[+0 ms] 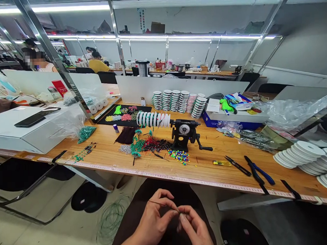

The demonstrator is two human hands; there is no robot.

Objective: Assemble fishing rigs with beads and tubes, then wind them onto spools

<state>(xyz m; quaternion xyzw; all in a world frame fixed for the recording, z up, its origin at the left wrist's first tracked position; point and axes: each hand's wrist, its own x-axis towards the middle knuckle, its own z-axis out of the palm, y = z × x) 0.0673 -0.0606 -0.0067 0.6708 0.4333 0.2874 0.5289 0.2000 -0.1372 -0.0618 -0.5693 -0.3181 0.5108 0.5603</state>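
Wire (163, 204) between left hand (153, 219), right hand (195, 228)

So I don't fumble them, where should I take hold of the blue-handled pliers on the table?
Take the blue-handled pliers by their two handles, coming from the near edge of the wooden table with your right hand. They lie flat, with the handles spread toward you and the narrow nose pointing away, so closing around the handles from above looks easiest.
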